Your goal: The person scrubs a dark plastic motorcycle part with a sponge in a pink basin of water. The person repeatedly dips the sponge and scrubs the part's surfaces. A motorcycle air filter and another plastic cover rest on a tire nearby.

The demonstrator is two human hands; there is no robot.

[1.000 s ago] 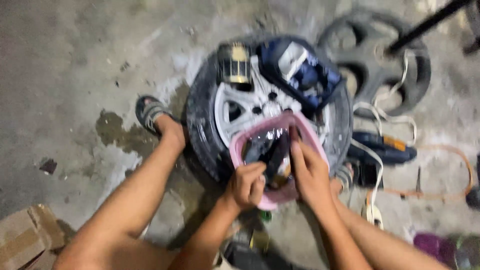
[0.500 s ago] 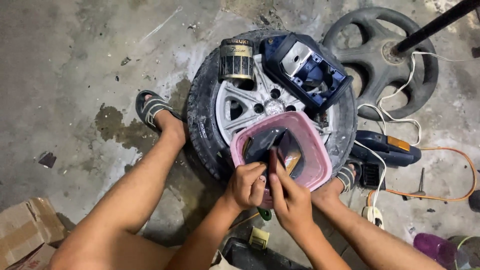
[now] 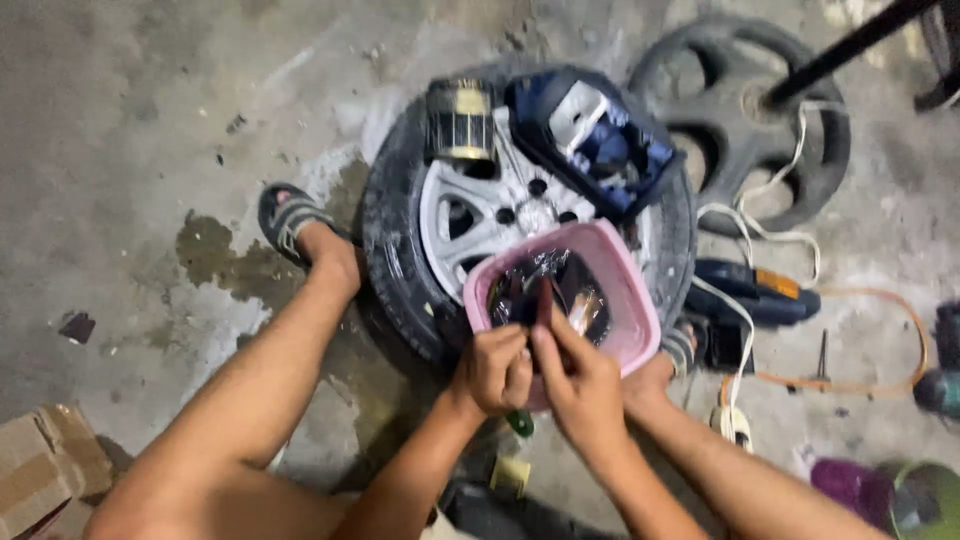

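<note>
Hidden: the small dark part [image 3: 541, 300] is mostly covered by both hands; its shape is hard to make out.
Left hand [image 3: 495, 368]: fingers curled shut on the part's near end.
Right hand [image 3: 580, 385]: fingers pinching the same part.
Part's place: over the pink basin [image 3: 640, 310], which rests on a wheel [image 3: 470, 215] lying flat on the floor.
Basin contents: crumpled dark glossy plastic [image 3: 585, 290], blurred.

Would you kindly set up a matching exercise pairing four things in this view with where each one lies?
Things:
1. pink tub
2. gold-banded can
3. blue case
4. cardboard box

Places:
A. floor, lower left corner
B. on the wheel's near side, before both hands
C. far left rim of the wheel
D. far right part of the wheel

Pairs: 1-B, 2-C, 3-D, 4-A
</note>
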